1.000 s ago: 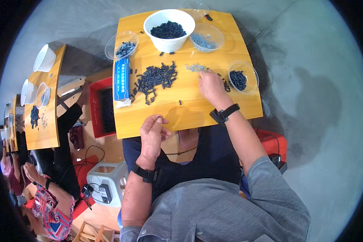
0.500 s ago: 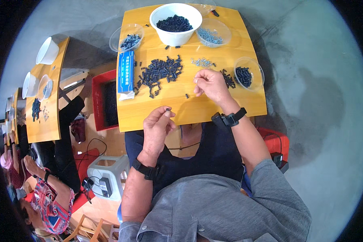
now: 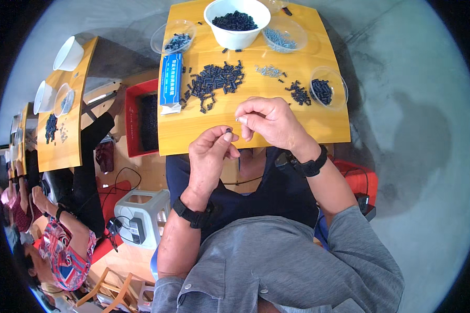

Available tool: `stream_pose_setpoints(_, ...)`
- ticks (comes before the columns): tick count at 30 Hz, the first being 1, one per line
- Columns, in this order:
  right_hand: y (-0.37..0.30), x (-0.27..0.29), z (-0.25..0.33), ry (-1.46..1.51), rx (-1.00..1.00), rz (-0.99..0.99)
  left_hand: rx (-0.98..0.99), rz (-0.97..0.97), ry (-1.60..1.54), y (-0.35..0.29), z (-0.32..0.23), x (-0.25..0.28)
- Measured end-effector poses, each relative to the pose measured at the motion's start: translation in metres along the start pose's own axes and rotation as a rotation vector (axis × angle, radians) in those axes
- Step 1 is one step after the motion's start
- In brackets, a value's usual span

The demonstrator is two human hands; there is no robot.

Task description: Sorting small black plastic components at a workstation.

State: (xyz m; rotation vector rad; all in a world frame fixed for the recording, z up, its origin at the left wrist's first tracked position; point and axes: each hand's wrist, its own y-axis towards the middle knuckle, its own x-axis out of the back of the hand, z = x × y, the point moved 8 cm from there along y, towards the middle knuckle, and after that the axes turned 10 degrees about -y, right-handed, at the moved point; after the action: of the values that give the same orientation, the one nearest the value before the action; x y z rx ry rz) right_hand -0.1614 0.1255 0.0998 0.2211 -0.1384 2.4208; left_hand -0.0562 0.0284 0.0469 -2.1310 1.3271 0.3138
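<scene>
My left hand point(image 3: 212, 154) is closed in a pinch over the table's near edge, with a small black plastic piece point(image 3: 228, 130) between thumb and forefinger. Just to its right, my right hand point(image 3: 270, 123) pinches a tiny silvery piece point(image 3: 237, 119), too small to name. The fingertips of both hands are close together but apart. Beyond them lie a big heap of black tubular pieces point(image 3: 214, 79), a few small silvery metal pieces point(image 3: 269, 70) and a smaller black heap point(image 3: 299, 94).
At the far side stand a white tub point(image 3: 230, 38) of black pieces, a clear bowl point(image 3: 282, 39) of silvery pieces and another clear bowl point(image 3: 175, 44). A round clear container point(image 3: 322, 89) sits right; a blue box point(image 3: 171, 81) lies left. A person point(image 3: 68, 250) sits further left.
My right hand has come left and nearer to me, away from the heaps. My left hand has moved up and right, so the fingertips are now much closer. The view has shifted slightly.
</scene>
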Motion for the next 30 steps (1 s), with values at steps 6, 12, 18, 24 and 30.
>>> stream_pose_setpoints(6, -0.007, -0.011, 0.024, -0.025, 0.049, 0.015, -0.098, 0.098, 0.044, -0.008, -0.009, -0.008)
stream_pose_setpoints(12, -0.012, -0.019, 0.036, -0.244, 0.143, 0.072, -0.146, 0.079, 0.064, -0.017, -0.016, -0.008)
stream_pose_setpoints(18, -0.016, -0.026, 0.041, -0.271, 0.122, 0.119, -0.153, 0.063, 0.089, -0.024, -0.018, -0.005)
stream_pose_setpoints(24, -0.018, -0.032, 0.051, -0.41, 0.163, 0.19, -0.17, 0.058, 0.163, -0.029, -0.019, -0.002)
stream_pose_setpoints(30, -0.018, -0.033, 0.062, -0.479, 0.159, 0.168, -0.187, 0.064, 0.193, -0.034, -0.025, -0.005)
